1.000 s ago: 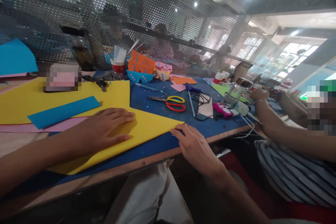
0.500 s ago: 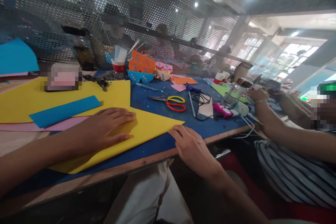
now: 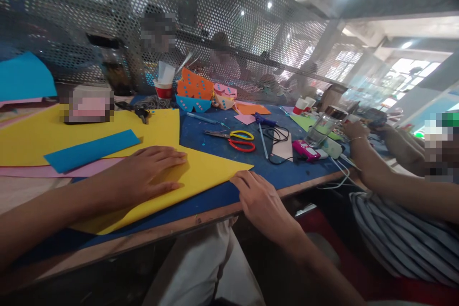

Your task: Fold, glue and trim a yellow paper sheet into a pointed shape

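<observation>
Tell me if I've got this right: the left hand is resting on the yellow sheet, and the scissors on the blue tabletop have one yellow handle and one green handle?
Not quite: the scissors have one yellow handle and one red handle, not green, as the head view shows. The left hand does rest on the yellow sheet, and the scissors are on the blue tabletop.

Yellow sheet (image 3: 211, 167), along the front edge of the table (image 3: 208, 204): smooth, matt, paper-like; the table itself: matt blue covering, bordered at that edge by rough, wood-like material; blue strip (image 3: 92, 151), farther from that edge: smooth and matt; scissors (image 3: 229, 136): metal blades, glossy plastic-looking handles; transparent jar (image 3: 322, 127), between front and far edges: glossy, whether glass or plastic cannot be told; red-and-white cup (image 3: 164, 91), towards the far edge: paper-looking; perforated screen (image 3: 251, 43), beyond the far edge: metallic
</observation>
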`<state>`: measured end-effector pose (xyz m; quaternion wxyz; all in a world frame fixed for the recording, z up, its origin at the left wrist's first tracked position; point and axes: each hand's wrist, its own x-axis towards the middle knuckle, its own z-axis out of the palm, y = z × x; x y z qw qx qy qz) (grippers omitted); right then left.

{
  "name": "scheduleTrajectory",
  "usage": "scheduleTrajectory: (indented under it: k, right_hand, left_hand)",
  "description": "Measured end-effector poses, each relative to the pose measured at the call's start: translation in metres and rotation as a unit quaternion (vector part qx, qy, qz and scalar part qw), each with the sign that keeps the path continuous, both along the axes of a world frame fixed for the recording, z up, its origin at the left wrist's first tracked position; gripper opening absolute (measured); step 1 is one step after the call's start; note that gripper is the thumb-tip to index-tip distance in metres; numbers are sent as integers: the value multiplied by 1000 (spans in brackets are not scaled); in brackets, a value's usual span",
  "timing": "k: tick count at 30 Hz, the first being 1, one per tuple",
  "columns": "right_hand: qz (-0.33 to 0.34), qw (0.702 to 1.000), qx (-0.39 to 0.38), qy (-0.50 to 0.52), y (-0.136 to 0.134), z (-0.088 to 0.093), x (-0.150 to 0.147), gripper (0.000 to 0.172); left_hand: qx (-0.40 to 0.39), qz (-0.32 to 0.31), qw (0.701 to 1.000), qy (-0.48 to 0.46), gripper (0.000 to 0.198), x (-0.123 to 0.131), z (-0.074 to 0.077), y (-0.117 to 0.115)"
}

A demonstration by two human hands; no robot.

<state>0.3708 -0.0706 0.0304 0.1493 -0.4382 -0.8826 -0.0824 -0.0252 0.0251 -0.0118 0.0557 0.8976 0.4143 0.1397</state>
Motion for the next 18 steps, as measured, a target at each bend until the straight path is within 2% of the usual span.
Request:
scheduleTrajectory:
  k: [9, 18]
  right_hand:
    - [3, 1000, 17, -17, 2, 0, -2, 36]
    - [20, 999, 25, 11, -3, -6, -4, 47]
  left_hand:
    - [-4, -1, 1000, -1, 90, 5, 5, -2]
    - [-14, -3, 1000, 1, 87, 10, 15, -6]
